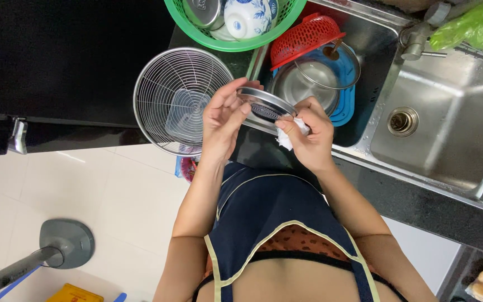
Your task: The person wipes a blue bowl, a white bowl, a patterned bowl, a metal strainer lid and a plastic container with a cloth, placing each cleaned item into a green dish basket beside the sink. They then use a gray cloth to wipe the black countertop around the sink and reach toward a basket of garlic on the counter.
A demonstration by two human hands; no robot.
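Note:
My left hand (223,120) grips the rim of a round metal lid (265,105) with a dark inner face, held tilted in front of my body at the counter's edge. My right hand (307,136) presses a small white cloth (287,138) against the lid's lower right edge. Both hands are close together, just left of the sink.
A round wire basket (166,84) holding a clear plastic container sits to the left. A green basket (219,38) with a patterned bowl is behind. The left sink bowl holds a red colander (308,34), metal pot (303,84) and blue dish; the right bowl (448,117) has a drain. A fan base (65,243) stands on the tiled floor.

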